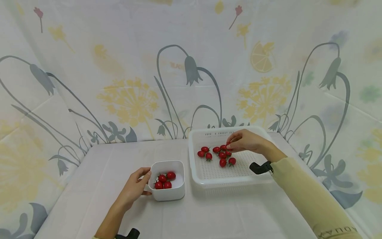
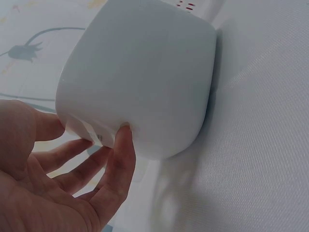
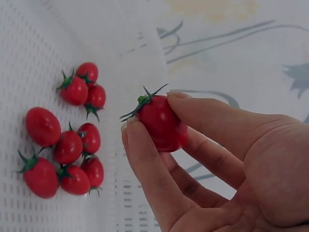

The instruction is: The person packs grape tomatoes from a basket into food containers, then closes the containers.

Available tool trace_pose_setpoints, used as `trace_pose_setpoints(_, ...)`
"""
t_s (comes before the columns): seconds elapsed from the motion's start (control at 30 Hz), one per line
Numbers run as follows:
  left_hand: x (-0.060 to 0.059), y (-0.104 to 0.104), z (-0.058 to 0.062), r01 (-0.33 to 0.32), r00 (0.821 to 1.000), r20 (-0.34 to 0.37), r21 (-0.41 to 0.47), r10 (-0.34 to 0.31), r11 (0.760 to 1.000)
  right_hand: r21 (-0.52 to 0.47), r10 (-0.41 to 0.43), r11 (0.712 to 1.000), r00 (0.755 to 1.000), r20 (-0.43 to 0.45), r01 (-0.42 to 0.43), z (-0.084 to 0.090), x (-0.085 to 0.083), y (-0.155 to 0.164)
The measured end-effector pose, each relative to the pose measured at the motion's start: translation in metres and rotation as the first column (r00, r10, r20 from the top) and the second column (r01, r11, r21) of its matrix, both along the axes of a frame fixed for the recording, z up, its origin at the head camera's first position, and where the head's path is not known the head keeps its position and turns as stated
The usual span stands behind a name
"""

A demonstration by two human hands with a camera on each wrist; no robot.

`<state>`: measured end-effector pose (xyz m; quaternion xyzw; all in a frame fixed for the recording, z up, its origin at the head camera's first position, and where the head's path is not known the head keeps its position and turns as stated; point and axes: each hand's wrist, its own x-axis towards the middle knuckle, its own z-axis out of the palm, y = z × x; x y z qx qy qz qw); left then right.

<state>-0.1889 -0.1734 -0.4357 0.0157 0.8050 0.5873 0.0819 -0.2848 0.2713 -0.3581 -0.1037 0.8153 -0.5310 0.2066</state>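
My right hand (image 1: 246, 142) pinches a cherry tomato (image 3: 161, 123) with a green stalk between thumb and fingertips, above the white perforated basket (image 1: 194, 172). Several more cherry tomatoes (image 1: 222, 162) lie loose in that basket, most showing green stalks. To the left, a white square-sided container (image 1: 174, 194) stands upright on the table with several cherry tomatoes (image 1: 162, 178) inside. My left hand (image 1: 135, 186) holds this container at its left side, thumb and bent fingers against the outer wall (image 2: 145, 72). In the left wrist view the container's inside is hidden.
A pale cloth covers the table (image 1: 161, 219) under both vessels. Behind and at the sides hangs a white curtain (image 1: 134, 43) printed with flowers. The basket's raised rim stands a short way right of the container.
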Motion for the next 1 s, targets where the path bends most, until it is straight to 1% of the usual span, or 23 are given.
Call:
trace_pose_setpoints(0.17, 0.001, 0.000, 0.001, -0.004, 1.000, -0.002, 0.001, 0.004, 1.000, 0.013, 0.008, 1.000, 0.999, -0.049, -0.007, 0.001, 0.003, -0.009)
trace_pose_setpoints(0.3, 0.001, 0.000, 0.000, -0.002, 1.000, -0.005, -0.003, 0.002, 1.000, 0.029, -0.002, 1.000, 0.996, -0.087, 0.004, 0.003, 0.009, -0.018)
trace_pose_setpoints(0.6, 0.000, -0.001, -0.002, -0.003, 1.000, -0.011, -0.002, 0.003, 1.000, 0.010, 0.007, 1.000, 0.987, -0.158, -0.005, 0.011, 0.019, -0.035)
trace_pose_setpoints(0.77, 0.000, -0.001, -0.003, -0.004, 1.000, -0.011, 0.000, 0.004, 1.000, -0.029, -0.008, 1.000, 0.980, -0.197, 0.003, 0.008, 0.024, -0.047)
trace_pose_setpoints(1.0, 0.000, -0.001, -0.003, -0.007, 1.000, -0.011, -0.002, 0.007, 1.000, -0.088, -0.040, 0.996, 0.971, -0.236, 0.020, 0.001, 0.034, -0.068)
